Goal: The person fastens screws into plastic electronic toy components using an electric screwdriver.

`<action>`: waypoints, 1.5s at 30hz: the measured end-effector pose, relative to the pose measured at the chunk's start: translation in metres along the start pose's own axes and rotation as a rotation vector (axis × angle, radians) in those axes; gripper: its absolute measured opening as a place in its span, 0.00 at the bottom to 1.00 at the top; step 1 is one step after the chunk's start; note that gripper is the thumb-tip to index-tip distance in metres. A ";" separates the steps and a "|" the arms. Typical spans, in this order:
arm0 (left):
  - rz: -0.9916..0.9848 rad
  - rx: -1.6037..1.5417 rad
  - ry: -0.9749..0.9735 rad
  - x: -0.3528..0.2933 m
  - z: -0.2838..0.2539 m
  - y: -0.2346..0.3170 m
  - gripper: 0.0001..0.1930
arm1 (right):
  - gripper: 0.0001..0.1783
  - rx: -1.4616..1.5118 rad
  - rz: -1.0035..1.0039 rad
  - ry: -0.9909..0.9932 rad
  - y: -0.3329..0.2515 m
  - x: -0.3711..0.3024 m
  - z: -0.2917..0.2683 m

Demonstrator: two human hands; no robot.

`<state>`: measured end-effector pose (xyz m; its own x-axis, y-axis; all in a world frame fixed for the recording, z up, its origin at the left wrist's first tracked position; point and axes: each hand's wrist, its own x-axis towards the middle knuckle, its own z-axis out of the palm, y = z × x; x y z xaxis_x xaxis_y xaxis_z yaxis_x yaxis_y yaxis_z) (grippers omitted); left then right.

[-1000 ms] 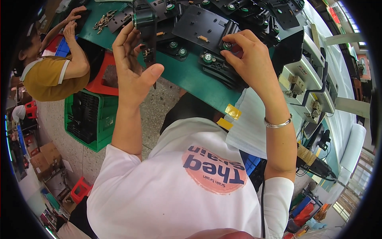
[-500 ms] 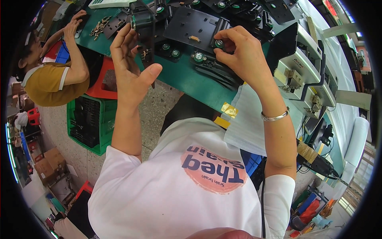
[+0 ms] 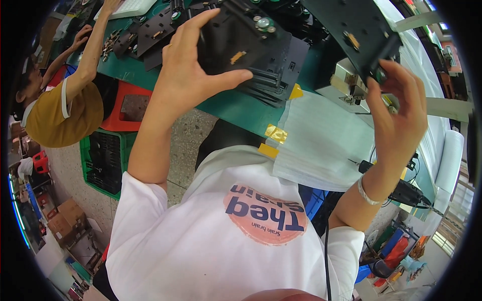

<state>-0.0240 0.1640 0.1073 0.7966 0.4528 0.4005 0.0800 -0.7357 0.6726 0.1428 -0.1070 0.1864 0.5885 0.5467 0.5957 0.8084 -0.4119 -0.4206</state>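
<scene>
fingers [image 3: 401, 75] and thumb of the person's right hand [image 3: 401, 113] are closed on the lower corner of a black panel [image 3: 346, 20], which is raised and tilted beyond the far right part of the white sheet [image 3: 321, 135]. beyond the sheet and to its left, the left hand [image 3: 186, 67] is spread wide, its thumb stretched across the near side of a second black panel [image 3: 223, 40]; whether it grips that panel or merely rests against it, one cannot tell. a corner pinch probably lets so broad a piece swing, so a steady wrist would serve well, with pressure kept on the rim, off the brass-coloured connector [image 3: 353, 42], and the flat face clear of the metal fixture [image 3: 341, 80] by the sheet's far right corner. both panels look thin, stiff and smooth, with a dull dark finish that could be coated metal or plastic. on the second sits a round, clear lens-like disc [image 3: 262, 23]. ribbed black parts [image 3: 268, 83] lie just past the sheet's far left corner; the sheet itself is soft and wrinkled, with creased, shiny gold tape [image 3: 277, 134] along its left edge.
</scene>
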 end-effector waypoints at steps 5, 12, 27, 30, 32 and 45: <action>0.091 -0.115 -0.048 0.015 0.014 0.009 0.46 | 0.20 0.008 0.090 0.097 -0.001 -0.033 -0.027; -0.417 -1.691 -0.301 0.023 -0.011 -0.006 0.27 | 0.21 0.079 0.169 0.110 0.007 -0.065 -0.037; -0.337 -0.407 -0.107 0.030 0.033 0.000 0.29 | 0.23 0.156 0.212 0.131 0.022 -0.088 -0.031; -0.270 -0.098 -0.159 0.029 0.035 -0.008 0.34 | 0.23 0.160 0.236 0.133 0.024 -0.091 -0.033; -0.204 0.003 -0.122 0.023 0.040 -0.005 0.36 | 0.23 0.166 0.240 0.141 0.027 -0.092 -0.034; -0.048 -0.075 -0.075 0.011 0.078 0.018 0.33 | 0.23 0.189 0.271 0.169 0.031 -0.095 -0.032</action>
<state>0.0328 0.1159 0.0754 0.8359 0.4454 0.3207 0.0765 -0.6732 0.7354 0.1112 -0.1949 0.1385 0.7833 0.3019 0.5434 0.6216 -0.3742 -0.6882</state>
